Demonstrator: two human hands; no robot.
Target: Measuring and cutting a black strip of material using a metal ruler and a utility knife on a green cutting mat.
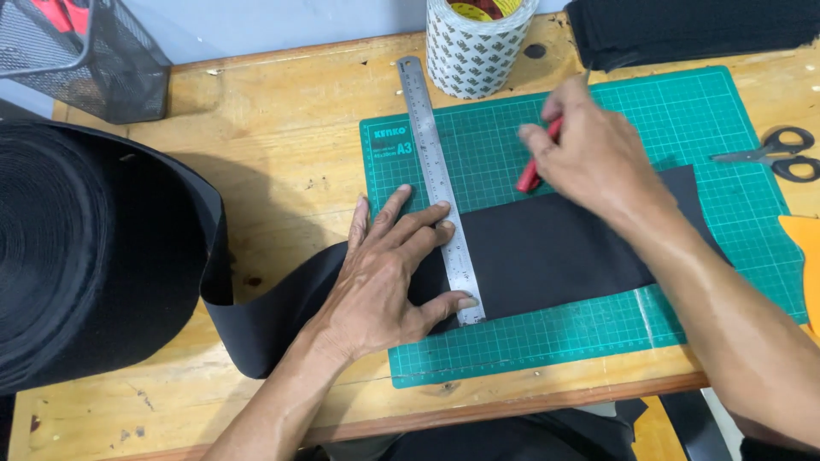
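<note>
Head view: a steel ruler (441,189) is pressed flat by the left hand (384,277), whose fingers (424,218) are spread open across it and onto the black strip (555,252) beneath. The ruler lies nearly upright in the picture, slightly tilted, crossing the strip from its far edge to its near edge. The strip is laid across a green cutting mat (683,119) on the wooden bench (282,111) and is drawn off a large black roll (77,248) standing at the left. The right hand (594,154) is held above the mat just beyond the far edge of the strip, to the right of the ruler and apart from it; its fingers are closed around a red tool (530,175), most of which is hidden by the hand, so its kind cannot be told. A roll of printed tape (474,47) stands at the far end of the ruler, touching the mat's edge. Black-handled scissors (781,154) lie at the right edge of the mat. A stack of black material (683,30) is seen at the far right, and a wire mesh basket (85,55) at the far left corner.
</note>
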